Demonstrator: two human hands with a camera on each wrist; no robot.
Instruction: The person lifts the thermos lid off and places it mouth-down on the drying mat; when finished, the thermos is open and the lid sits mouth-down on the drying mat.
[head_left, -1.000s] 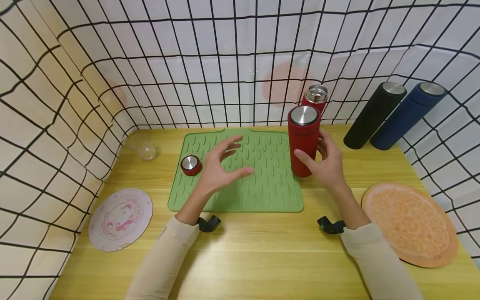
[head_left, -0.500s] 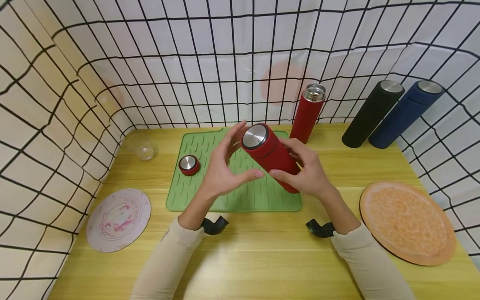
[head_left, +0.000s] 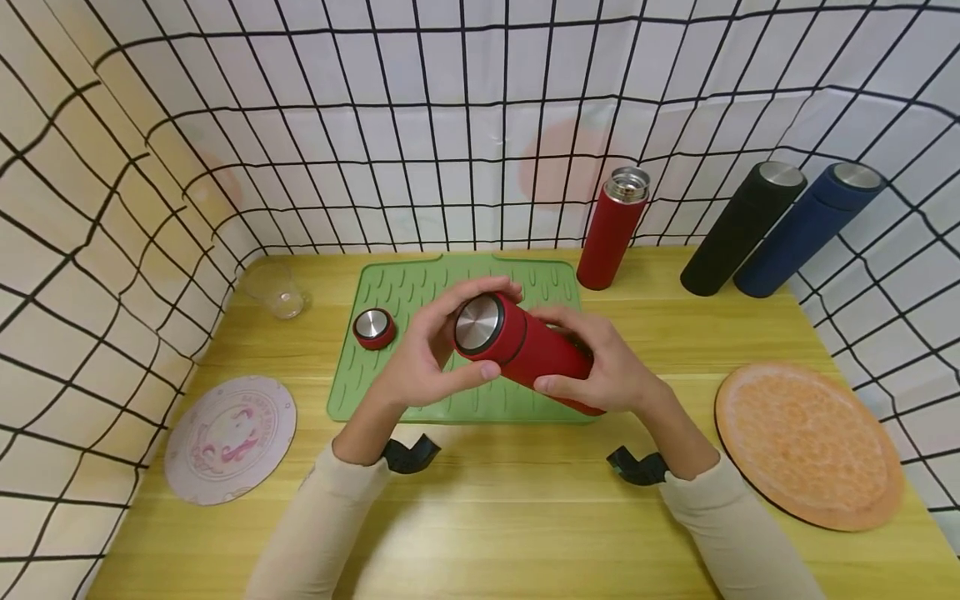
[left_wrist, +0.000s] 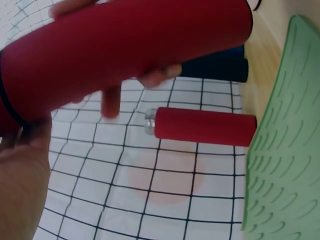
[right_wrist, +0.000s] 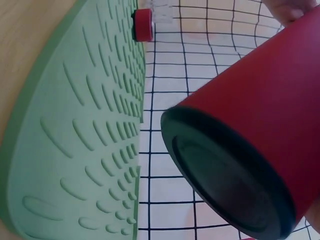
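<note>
A red thermos [head_left: 536, 350] with a steel-topped lid is tilted well over above the green mat [head_left: 480, 408], its lid end toward the left. My right hand [head_left: 600, 358] grips its body, thumb in front and fingers behind. Around the lid end curls my left hand [head_left: 427, 350], the thumb on the near side of the lid. The thermos's dark base [right_wrist: 225, 175] faces the right wrist camera. A loose red lid [head_left: 373, 328] with a steel top sits on the mat's left part. Behind the mat, an uncapped red thermos [head_left: 611, 233] stands upright.
A black thermos [head_left: 742, 229] and a blue thermos [head_left: 810, 229] stand at the back right. A clear glass [head_left: 283, 300] is at the back left. Round placemats lie at both sides, a pink-white one [head_left: 231, 437] and an orange one [head_left: 810, 446]. Gridded cloth walls [head_left: 360, 125] enclose the table.
My right hand has brought the red thermos left from beside the mat and tipped it from upright toward lying. My left hand, empty earlier, has closed round its lid end.
</note>
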